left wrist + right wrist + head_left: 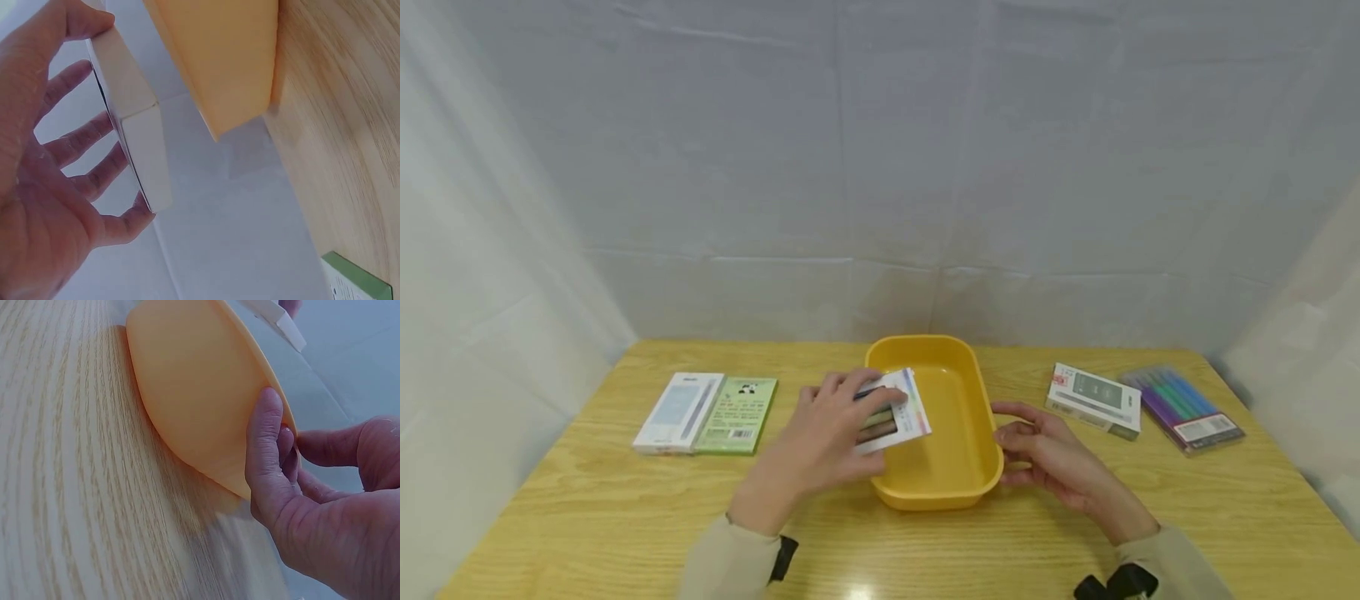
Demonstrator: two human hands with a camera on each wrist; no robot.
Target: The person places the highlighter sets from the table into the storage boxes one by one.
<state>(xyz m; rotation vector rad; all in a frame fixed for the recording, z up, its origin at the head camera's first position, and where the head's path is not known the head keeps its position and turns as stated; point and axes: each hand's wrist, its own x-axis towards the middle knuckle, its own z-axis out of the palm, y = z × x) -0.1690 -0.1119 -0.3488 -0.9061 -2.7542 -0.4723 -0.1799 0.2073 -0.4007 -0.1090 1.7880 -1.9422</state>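
Observation:
My left hand (827, 425) grips a flat white box (913, 408) by its edges, above the left side of a yellow plastic basin (951, 433). The box face carries dark, green and brown stripes, partly hidden by the fingers. In the left wrist view, the thumb and fingertips pinch opposite edges of the white box (140, 137), apart from the basin (231, 56). At the basin's right side, my right hand (1052, 458) pinches the rim between thumb and fingers, seen closely in the right wrist view with the basin wall (194, 381).
Left on the wooden table (587, 508) lie a white box (679, 412) and a green box with a panda picture (741, 417), side by side. To the right are a white-and-grey box (1093, 400) and a clear pack of coloured pens (1183, 408). White sheeting (895, 167) hangs behind.

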